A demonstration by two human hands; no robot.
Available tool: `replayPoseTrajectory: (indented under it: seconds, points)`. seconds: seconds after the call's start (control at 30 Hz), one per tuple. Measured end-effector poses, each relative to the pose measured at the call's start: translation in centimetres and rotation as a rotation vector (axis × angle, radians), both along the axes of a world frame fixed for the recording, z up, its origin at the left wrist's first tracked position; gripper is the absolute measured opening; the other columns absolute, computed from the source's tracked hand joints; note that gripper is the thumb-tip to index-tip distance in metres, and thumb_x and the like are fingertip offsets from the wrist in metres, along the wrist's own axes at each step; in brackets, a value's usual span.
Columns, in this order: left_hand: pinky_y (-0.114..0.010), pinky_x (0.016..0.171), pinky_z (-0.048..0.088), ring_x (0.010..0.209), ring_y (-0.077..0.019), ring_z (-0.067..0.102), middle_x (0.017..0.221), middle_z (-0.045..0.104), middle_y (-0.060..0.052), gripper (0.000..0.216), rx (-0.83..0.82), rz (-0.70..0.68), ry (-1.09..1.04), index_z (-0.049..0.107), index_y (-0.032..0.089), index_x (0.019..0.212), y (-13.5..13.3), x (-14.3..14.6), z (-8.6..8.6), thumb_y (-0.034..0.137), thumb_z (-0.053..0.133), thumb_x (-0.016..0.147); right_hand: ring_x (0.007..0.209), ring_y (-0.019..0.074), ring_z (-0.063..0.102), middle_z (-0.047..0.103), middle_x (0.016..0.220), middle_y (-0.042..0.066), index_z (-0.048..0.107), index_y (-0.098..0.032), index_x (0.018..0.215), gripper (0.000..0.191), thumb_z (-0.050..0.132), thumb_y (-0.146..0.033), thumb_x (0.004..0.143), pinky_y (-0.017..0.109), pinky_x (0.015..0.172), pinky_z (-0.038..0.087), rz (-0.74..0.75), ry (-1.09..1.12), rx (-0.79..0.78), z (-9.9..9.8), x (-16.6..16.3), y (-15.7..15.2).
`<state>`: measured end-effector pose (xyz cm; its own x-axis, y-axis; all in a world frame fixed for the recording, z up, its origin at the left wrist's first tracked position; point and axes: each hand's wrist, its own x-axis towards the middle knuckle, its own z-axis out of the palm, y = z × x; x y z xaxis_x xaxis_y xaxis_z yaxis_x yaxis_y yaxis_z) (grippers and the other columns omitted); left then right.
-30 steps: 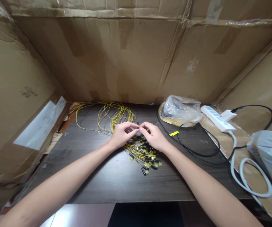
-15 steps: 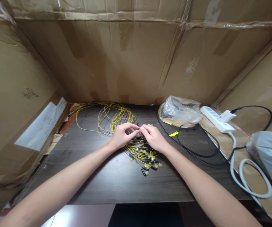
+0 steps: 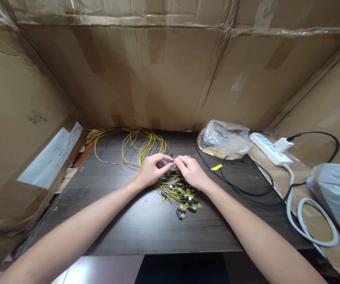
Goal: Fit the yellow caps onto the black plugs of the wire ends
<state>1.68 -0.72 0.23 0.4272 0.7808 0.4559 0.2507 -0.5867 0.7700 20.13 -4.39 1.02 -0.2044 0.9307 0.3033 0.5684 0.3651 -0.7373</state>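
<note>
Pinched in the grip of the left hand (image 3: pixel 151 170), between thumb and forefinger, above the middle of the desk (image 3: pixel 122 225): a small connector (image 3: pixel 174 161). Pinched from the right too, in the grip of the right hand (image 3: pixel 192 171), with both sets of fingertips almost meeting. Mostly covered by fingers; cannot tell the exact shape. Spread beneath and to the near side of the hands: a fan of black connectors (image 3: pixel 179 215) with clear yellow caps (image 3: pixel 183 216). Running off to the far left in loose loops: thin yellow cables (image 3: pixel 155 145). Toward the far right, a crumpled clear plastic bag (image 3: pixel 227 138) with yellow showing through. Near side of that, a yellow tag (image 3: pixel 216 167) beside a black cable (image 3: pixel 254 195). Farther right, a white power strip (image 3: pixel 272 150) bearing a white plug (image 3: pixel 283 145), with a white cord (image 3: pixel 290 205) looping nearward. At the right edge, a pale bag (image 3: pixel 335 193). Beyond the desk, a cardboard wall (image 3: pixel 113 79).
</note>
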Motion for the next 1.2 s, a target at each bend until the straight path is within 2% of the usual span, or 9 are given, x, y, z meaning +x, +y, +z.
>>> replayPoseTrajectory:
  seconds: [0.07,0.17,0.27,0.5,0.67,0.73,0.9,0.97,1.2]
  points:
    - [-0.019,0.056,0.050,0.058,-0.0087,0.060,0.082,0.074,-0.004,0.012,0.001,0.005,0.001,0.074,0.015,0.090,-0.05,0.03,0.06,0.025,0.070,0.086,0.075,0.0181,0.056,0.063,0.073,0.002,0.057,-0.020,0.072,0.034,0.042,-0.030,0.101,0.031,0.073,0.039,-0.014,0.001,0.001,-0.01,-0.02,-0.01]
    - [-0.019,0.056,0.050,0.060,-0.0094,0.061,0.081,0.074,-0.004,0.014,-0.013,0.016,-0.001,0.074,0.014,0.091,0.01,0.05,0.06,0.027,0.070,0.086,0.078,0.0175,0.058,0.065,0.084,0.003,0.062,-0.020,0.085,0.018,0.052,-0.029,0.096,0.030,0.073,0.041,-0.028,0.045,0.029,0.12,-0.10,-0.11]
    - [-0.019,0.056,0.050,0.061,-0.0098,0.062,0.081,0.074,-0.004,0.014,-0.026,0.016,-0.008,0.074,0.015,0.090,0.07,0.03,0.07,0.027,0.070,0.085,0.078,0.0170,0.058,0.065,0.086,0.003,0.061,-0.020,0.088,0.009,0.057,-0.027,0.092,0.028,0.072,0.043,-0.018,0.088,0.036,0.27,-0.16,-0.18]
    - [-0.019,0.054,0.049,0.056,-0.0085,0.059,0.081,0.074,-0.004,0.013,0.001,0.000,0.000,0.073,0.014,0.090,-0.17,0.07,0.24,0.025,0.069,0.085,0.073,0.0177,0.056,0.061,0.069,0.001,0.054,-0.020,0.069,0.036,0.040,-0.027,0.101,0.030,0.073,0.039,0.007,-0.001,-0.008,0.17,-0.10,-0.07]
    - [-0.020,0.055,0.050,0.060,-0.0103,0.062,0.082,0.074,-0.004,0.014,-0.033,0.030,-0.002,0.073,0.015,0.091,-0.04,0.12,0.16,0.027,0.069,0.085,0.080,0.0177,0.058,0.066,0.087,0.003,0.061,-0.020,0.087,0.014,0.053,-0.027,0.096,0.030,0.075,0.042,-0.031,0.023,0.037,0.24,-0.20,-0.20]
    - [-0.020,0.055,0.050,0.061,-0.0106,0.063,0.082,0.074,-0.004,0.014,-0.041,0.037,-0.011,0.074,0.015,0.091,-0.01,0.10,0.16,0.027,0.069,0.086,0.080,0.0174,0.058,0.066,0.088,0.003,0.060,-0.020,0.088,0.009,0.057,-0.027,0.093,0.029,0.074,0.042,-0.028,0.052,0.047,0.32,-0.23,-0.27]
    - [-0.020,0.055,0.049,0.057,-0.0086,0.060,0.083,0.074,-0.004,0.012,-0.009,0.011,-0.006,0.074,0.015,0.090,-0.15,0.01,0.29,0.026,0.071,0.085,0.073,0.0176,0.055,0.062,0.069,0.001,0.055,-0.020,0.070,0.035,0.041,-0.028,0.101,0.031,0.075,0.039,0.021,0.020,-0.002,0.28,-0.17,-0.16]
    - [-0.019,0.055,0.049,0.056,-0.0081,0.059,0.082,0.074,-0.004,0.012,-0.006,0.007,-0.005,0.074,0.015,0.090,-0.20,0.00,0.29,0.025,0.070,0.085,0.073,0.0177,0.055,0.062,0.069,0.001,0.054,-0.020,0.068,0.038,0.039,-0.028,0.102,0.032,0.076,0.039,0.020,0.009,-0.008,0.20,-0.15,-0.09]
    - [-0.020,0.054,0.048,0.058,-0.0093,0.059,0.082,0.074,-0.004,0.013,-0.024,0.023,-0.009,0.074,0.015,0.090,0.00,0.04,0.17,0.027,0.070,0.086,0.080,0.0173,0.059,0.066,0.087,0.003,0.061,-0.020,0.088,0.011,0.056,-0.028,0.093,0.029,0.072,0.043,-0.024,0.092,0.018,0.27,-0.13,-0.24]
